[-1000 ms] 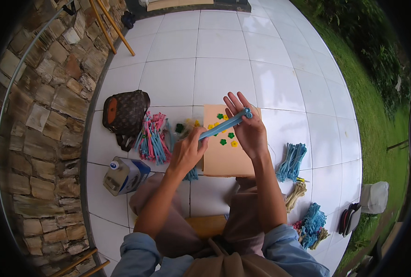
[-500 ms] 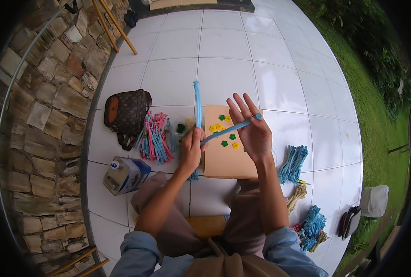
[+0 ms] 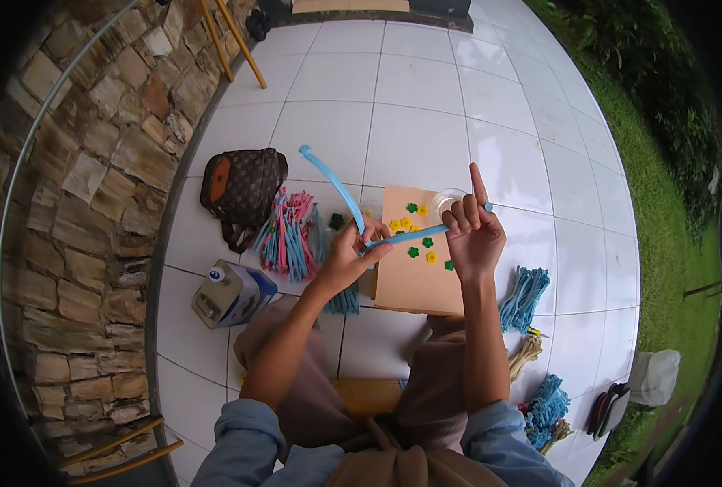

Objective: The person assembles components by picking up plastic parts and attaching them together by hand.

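Blue strip pinched by left hand, second blue strip gripped in closed right hand, index finger raised, above tan board.

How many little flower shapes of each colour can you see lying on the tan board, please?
Green flower shapes: 3
Yellow flower shapes: 4
Total: 7 visible on the tan board; the left hand, the right hand and the blue strip that they hold may hide more.
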The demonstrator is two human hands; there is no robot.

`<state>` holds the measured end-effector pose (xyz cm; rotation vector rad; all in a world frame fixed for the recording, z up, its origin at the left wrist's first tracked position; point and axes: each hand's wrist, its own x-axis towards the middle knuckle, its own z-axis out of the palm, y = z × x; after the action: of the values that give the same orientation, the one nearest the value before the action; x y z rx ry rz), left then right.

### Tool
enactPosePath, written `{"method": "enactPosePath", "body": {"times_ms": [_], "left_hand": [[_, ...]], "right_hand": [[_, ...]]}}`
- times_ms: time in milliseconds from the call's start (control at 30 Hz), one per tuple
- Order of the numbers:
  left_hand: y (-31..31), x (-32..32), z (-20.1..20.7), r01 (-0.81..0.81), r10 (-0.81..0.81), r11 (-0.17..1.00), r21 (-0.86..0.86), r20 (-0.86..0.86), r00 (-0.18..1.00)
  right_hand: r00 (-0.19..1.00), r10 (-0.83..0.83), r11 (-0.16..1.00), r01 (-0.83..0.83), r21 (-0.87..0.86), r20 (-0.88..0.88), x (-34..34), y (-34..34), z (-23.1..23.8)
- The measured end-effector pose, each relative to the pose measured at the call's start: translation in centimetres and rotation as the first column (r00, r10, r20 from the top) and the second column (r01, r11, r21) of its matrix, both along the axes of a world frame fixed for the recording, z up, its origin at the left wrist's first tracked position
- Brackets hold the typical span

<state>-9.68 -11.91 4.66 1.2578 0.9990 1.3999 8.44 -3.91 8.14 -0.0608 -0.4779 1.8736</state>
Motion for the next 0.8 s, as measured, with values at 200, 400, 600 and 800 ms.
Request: {"method": "enactPosePath", "body": {"times_ms": [200,400,600,800], "left_hand": [[-0.2,-0.9,0.4,-0.004,0.003,0.998,-0.066,-0.016,1.0],[0.3,-1.0,1.1,-0.001,-0.026,0.988,-0.156,-0.168,0.985],[1.0,-1.0,1.5,0.007,-0.014,0.998,-0.058,-0.135,0.991],[0.3,-0.3,1.4,0.045,-0.049,0.998,-0.037,-0.107,0.993]], "right_hand": [[0.973,-0.07,0.997,0.07,0.009,0.218,-0.3,-0.1,0.0],[0.927,-0.142,0.99,0.123,0.075,0.347,2.4,0.5,-1.3],[0.884,-0.266,0.964,0.239,0.119,0.383,5.1,0.0,-0.6],[0.749,-0.209,0.977,0.131,0.168,0.629,4.7,-1.1,-1.0]]}}
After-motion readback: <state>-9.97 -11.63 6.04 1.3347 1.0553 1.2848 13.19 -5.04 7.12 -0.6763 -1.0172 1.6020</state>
